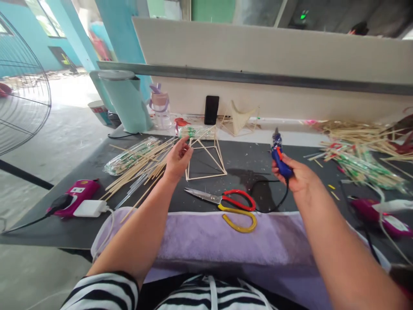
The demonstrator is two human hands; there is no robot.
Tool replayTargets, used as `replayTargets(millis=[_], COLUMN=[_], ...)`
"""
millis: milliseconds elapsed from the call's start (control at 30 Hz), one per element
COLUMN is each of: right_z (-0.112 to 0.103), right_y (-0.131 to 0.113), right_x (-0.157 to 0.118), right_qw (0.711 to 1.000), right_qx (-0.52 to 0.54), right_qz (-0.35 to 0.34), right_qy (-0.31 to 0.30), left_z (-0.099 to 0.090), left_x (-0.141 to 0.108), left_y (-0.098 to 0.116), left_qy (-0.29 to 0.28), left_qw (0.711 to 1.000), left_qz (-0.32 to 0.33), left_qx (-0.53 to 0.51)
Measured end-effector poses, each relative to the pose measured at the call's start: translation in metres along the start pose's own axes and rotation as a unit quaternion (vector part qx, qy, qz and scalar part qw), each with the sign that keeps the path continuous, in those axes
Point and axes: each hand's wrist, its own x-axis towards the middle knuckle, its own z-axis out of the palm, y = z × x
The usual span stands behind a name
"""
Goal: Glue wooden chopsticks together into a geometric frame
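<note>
Fingers of the right hand [297, 173] grip a blue glue gun [282, 165]; the left hand's [178, 157] are loosely parted.
Just right of the left fingers, a stick frame [206, 177] could skew if they bump it.

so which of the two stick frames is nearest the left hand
The open frame of straight sticks on the dark tabletop, right by the left hand. The other frame, farther back near the pale panel, has a curved middle.

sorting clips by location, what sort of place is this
Probably a craft workshop: the right hand holds a corded blue tool, likely a glue gun; the left hand is at a stick frame; loose thin sticks lie on the dark table.
</note>
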Motion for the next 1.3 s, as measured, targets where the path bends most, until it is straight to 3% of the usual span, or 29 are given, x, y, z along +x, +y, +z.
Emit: replayTargets(millis=[67, 167, 300, 433, 500, 700, 833, 1067, 1233, 1300], right_z=[0.018, 0.048, 0.081, 0.106, 0.117, 0.146, 0.148, 0.122, 0.1, 0.094], right_y=[-0.014, -0.029, -0.022, 0.005, 0.017, 0.033, 0.033, 0.029, 0.011, -0.007], right_x=[-0.002, -0.001, 0.008, 0.02, 0.024, 0.021, 0.012, -0.005, -0.007, -0.011], right_qw=[0.994, 0.986, 0.971, 0.962, 0.953, 0.941, 0.941, 0.936, 0.935, 0.933], right_qx=[0.107, 0.136, 0.148, 0.215, 0.264, 0.324, 0.333, 0.349, 0.35, 0.341], right_qz=[0.018, -0.029, -0.039, 0.002, 0.029, 0.021, 0.017, 0.043, -0.034, -0.097], right_qy=[-0.015, -0.093, -0.183, -0.17, -0.146, -0.092, -0.063, -0.012, 0.054, 0.058], left_z=[-0.001, -0.009, -0.033, -0.051, -0.052, -0.041, -0.037, -0.033, -0.046, -0.051], left_x=[0.001, 0.003, 0.011, 0.016, 0.015, 0.009, 0.009, 0.012, 0.012, 0.012], left_y=[0.001, 0.006, 0.015, 0.018, 0.016, 0.014, 0.012, 0.008, 0.012, 0.012], left_qy=[-0.017, -0.05, -0.127, -0.301, -0.354, -0.373, -0.372, -0.38, -0.362, -0.304], left_qw=[1.0, 0.996, 0.969, 0.887, 0.862, 0.859, 0.858, 0.853, 0.865, 0.893], left_qz=[-0.023, -0.068, -0.135, -0.202, -0.216, -0.232, -0.222, -0.24, -0.277, -0.294], left_qx=[-0.012, 0.0, 0.165, 0.285, 0.292, 0.264, 0.274, 0.264, 0.211, 0.153])
